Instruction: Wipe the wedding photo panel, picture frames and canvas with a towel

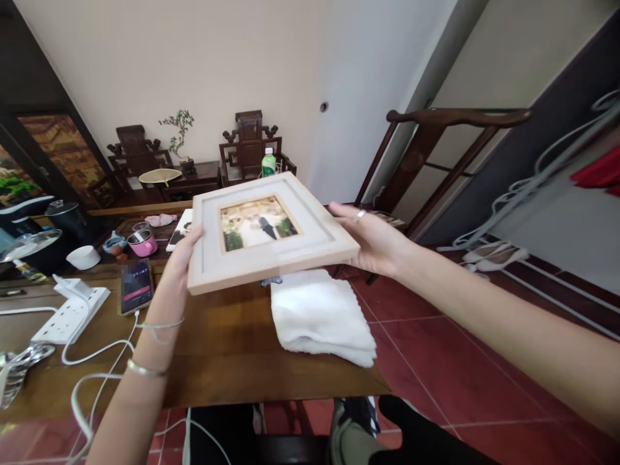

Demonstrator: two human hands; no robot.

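Both hands hold up a picture frame with a pale wood edge, a wide white mat and a small photo in the middle. It is tilted, above the table. My left hand grips the left side, its fingers partly hidden by the frame. At the right side, my right hand, with a ring on one finger, is closed on the edge. Under the frame's right part, a folded white towel lies at the table's right end. Something small and dark beside the towel is mostly covered by the frame.
On the wooden table are a phone on a cable, a white power strip, a pink cup, a white bowl and a glass-lidded pot. Behind stands a green bottle. A wooden chair is at right.
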